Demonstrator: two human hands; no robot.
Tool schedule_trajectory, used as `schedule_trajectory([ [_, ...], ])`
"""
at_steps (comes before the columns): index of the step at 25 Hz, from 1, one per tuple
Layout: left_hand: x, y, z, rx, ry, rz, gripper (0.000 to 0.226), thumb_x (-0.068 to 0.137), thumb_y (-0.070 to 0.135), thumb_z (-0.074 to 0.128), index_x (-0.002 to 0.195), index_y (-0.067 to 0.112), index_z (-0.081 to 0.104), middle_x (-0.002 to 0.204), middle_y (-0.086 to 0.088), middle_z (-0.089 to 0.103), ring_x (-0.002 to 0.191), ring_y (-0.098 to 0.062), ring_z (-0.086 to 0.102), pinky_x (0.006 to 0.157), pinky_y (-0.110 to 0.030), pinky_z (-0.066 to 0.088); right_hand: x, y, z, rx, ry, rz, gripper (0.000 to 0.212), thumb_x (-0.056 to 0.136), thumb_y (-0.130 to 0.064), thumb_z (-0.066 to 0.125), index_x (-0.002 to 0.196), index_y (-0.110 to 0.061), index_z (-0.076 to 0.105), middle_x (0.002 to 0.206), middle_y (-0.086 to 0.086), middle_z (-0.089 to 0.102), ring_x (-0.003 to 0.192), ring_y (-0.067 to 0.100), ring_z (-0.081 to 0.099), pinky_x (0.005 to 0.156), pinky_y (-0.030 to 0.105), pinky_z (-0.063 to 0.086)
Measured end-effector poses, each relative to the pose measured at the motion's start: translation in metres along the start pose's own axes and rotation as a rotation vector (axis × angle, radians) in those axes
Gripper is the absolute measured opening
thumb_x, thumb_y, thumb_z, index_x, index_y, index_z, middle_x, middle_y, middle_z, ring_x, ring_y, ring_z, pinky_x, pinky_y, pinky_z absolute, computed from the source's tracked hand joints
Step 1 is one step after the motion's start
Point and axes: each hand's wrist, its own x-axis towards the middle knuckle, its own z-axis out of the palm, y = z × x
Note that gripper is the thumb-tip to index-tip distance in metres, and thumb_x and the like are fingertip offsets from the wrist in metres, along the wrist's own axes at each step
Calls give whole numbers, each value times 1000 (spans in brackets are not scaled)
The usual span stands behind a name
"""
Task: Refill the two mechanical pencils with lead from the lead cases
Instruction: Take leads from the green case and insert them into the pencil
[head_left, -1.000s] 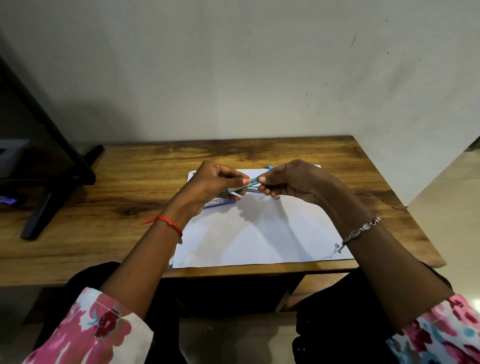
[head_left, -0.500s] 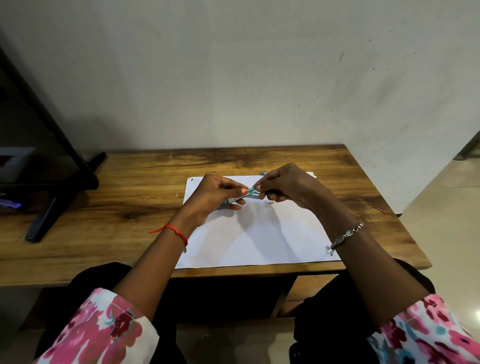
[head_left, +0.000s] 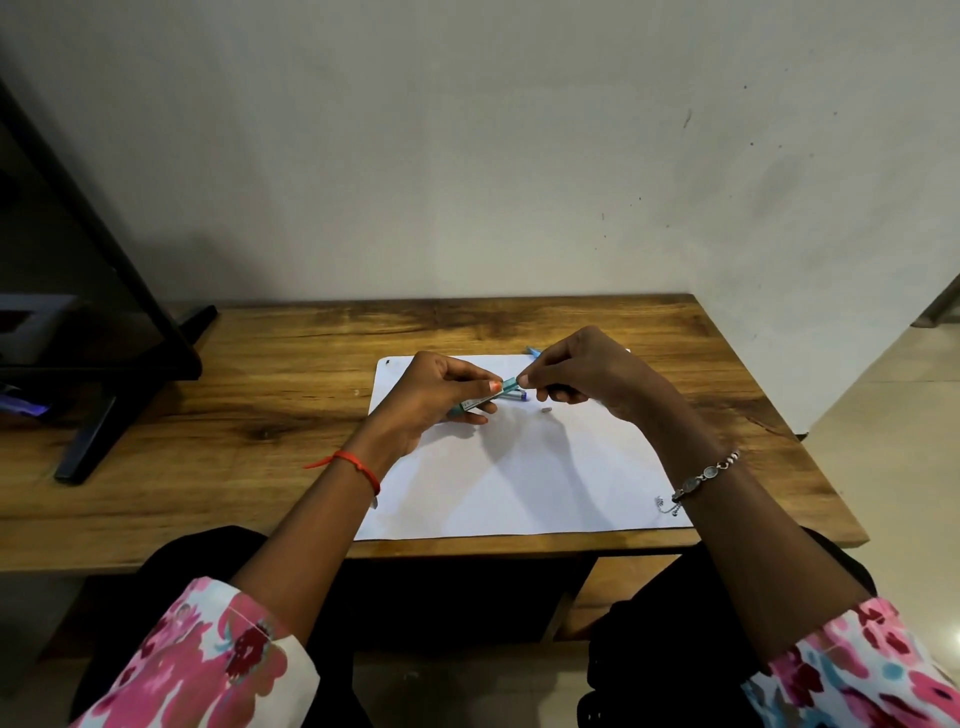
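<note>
My left hand (head_left: 436, 397) grips a slim teal lead case (head_left: 485, 399) just above the white paper (head_left: 519, 483). Thumb and forefinger of my right hand (head_left: 587, 379) pinch the case's right end (head_left: 511, 384). Beneath that end lies a blue-tipped item (head_left: 521, 397), a pencil or a second case; most of it is hidden. A teal pencil tip (head_left: 532, 352) pokes out behind my right hand. A small grey piece (head_left: 544, 410) lies loose on the paper under my right hand.
The paper lies on a wooden table (head_left: 260, 415) against a pale wall. A black monitor on a stand (head_left: 104, 415) takes up the table's left end. The table's right edge drops to a tiled floor (head_left: 893, 441).
Both hands stay joined at the teal case and have shifted slightly away from me. The view has tilted up. The small grey piece now shows on the paper.
</note>
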Motion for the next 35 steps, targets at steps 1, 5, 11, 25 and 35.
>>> schedule_trajectory([
  [1, 0, 0, 0, -5, 1, -1, 19, 79, 3, 66, 98, 0, 68, 81, -5, 69, 59, -8, 69, 57, -21, 58, 0, 0, 0, -4, 1, 0, 10, 76, 1, 67, 69, -4, 72, 43, -1, 59, 38, 9, 41, 40, 14, 32],
  [5, 0, 0, -2, -12, -4, 1, 15, 79, 3, 66, 93, 4, 69, 81, -4, 69, 60, -9, 70, 56, -21, 58, 2, 0, 0, 10, 31, -1, 5, 75, 1, 68, 73, 3, 72, 44, 3, 56, 41, 12, 38, 41, 16, 29],
  [11, 1, -1, -3, -16, -15, 12, 20, 79, 3, 66, 98, -1, 68, 81, -4, 70, 61, -9, 70, 60, -23, 59, 5, 1, -2, -30, 98, -31, 9, 76, -4, 69, 78, 4, 72, 51, 10, 54, 53, 18, 40, 48, 22, 30],
  [25, 1, -1, -3, -61, -26, 19, 10, 79, 2, 66, 87, 5, 70, 64, 7, 73, 60, -9, 69, 58, -22, 59, 7, -3, 1, -144, 96, -125, 20, 81, -3, 63, 62, -8, 64, 49, 4, 46, 47, 13, 37, 51, 24, 29],
  [35, 1, -1, -3, -70, -30, 35, 16, 79, 2, 66, 94, -1, 69, 76, -1, 71, 62, -9, 70, 61, -24, 59, 7, -2, 1, -154, 61, -131, 32, 88, -9, 56, 57, -14, 59, 50, 1, 43, 49, 13, 37, 51, 22, 29],
])
